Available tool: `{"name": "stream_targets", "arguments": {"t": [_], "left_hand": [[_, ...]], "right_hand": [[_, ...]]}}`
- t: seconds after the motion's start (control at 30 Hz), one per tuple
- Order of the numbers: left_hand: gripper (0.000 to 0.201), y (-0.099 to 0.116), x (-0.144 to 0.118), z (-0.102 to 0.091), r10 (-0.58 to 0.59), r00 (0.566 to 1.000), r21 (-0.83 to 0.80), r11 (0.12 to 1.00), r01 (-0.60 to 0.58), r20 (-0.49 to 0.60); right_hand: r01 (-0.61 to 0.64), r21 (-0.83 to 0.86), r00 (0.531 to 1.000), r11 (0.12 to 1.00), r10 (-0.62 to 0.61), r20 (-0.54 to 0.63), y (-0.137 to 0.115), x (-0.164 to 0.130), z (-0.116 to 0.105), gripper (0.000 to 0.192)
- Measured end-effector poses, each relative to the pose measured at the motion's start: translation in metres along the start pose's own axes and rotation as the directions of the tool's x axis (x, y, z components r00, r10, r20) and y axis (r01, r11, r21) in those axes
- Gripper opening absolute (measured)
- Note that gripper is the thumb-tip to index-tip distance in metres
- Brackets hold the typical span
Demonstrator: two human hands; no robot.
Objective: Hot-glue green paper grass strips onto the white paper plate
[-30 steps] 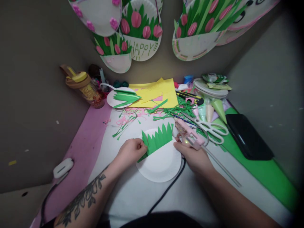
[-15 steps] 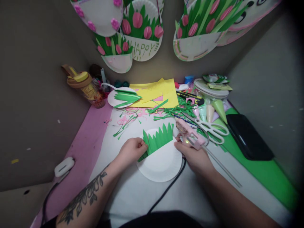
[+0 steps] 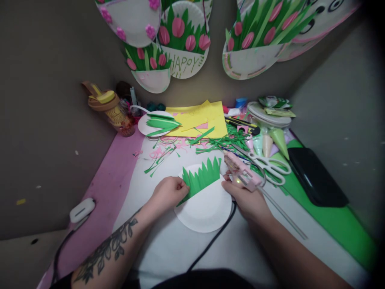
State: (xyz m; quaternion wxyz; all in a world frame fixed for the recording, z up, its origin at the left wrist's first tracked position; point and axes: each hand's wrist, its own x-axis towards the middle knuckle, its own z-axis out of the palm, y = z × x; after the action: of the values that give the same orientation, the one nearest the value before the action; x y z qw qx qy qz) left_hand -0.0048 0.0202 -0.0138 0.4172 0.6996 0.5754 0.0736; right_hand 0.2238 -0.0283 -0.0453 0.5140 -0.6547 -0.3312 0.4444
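A white paper plate (image 3: 204,210) with a half plate across its front lies on the white cloth before me. A row of green paper leaves (image 3: 202,178) stands up out of its slanted edge. My left hand (image 3: 171,190) is closed in a pinch at the left end of the leaves. My right hand (image 3: 248,198) grips the plate's right rim, thumb on top, its other fingers mostly hidden. Right above that hand is a pink hot glue gun (image 3: 242,170), its light on and a long glue stick out the back; whether the fingers touch it I cannot tell.
White scissors (image 3: 269,164), green paper scraps (image 3: 228,140) and yellow sheets (image 3: 195,120) lie beyond the plate. A small plate with green strips (image 3: 159,123) is at back left, near a tumbler (image 3: 111,110). A black case (image 3: 317,176) sits right. A black cord (image 3: 213,241) runs below the plate.
The whole view has shifted slightly. Both hands keep the same hold on the plate and leaves, with hardly any movement.
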Motion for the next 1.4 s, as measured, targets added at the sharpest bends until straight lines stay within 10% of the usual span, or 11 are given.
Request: {"name": "stream_targets", "arguments": {"t": [0.73,0.93,1.17,1.4], "left_hand": [[0.026,-0.003,-0.006,0.003,0.045,0.980,-0.091,0.994,-0.063,-0.192],[0.021,-0.008,-0.007,-0.015,0.160,0.841,-0.036,0.978,-0.208,-0.517],[0.028,-0.006,-0.003,-0.026,0.106,0.915,-0.214,0.956,-0.201,-0.389],[0.024,-0.013,0.001,-0.025,0.185,0.889,-0.191,0.939,-0.285,-0.419]], "right_hand": [[-0.151,0.028,0.987,0.988,0.152,-0.052,0.006,0.004,0.001,0.031],[-0.085,0.112,0.996,0.990,0.086,-0.009,0.001,0.004,0.004,0.033],[-0.015,0.070,0.996,0.997,0.008,0.093,0.001,0.001,0.002,0.028],[-0.002,0.080,0.995,0.997,-0.006,0.096,0.005,0.000,0.001,0.028]]}}
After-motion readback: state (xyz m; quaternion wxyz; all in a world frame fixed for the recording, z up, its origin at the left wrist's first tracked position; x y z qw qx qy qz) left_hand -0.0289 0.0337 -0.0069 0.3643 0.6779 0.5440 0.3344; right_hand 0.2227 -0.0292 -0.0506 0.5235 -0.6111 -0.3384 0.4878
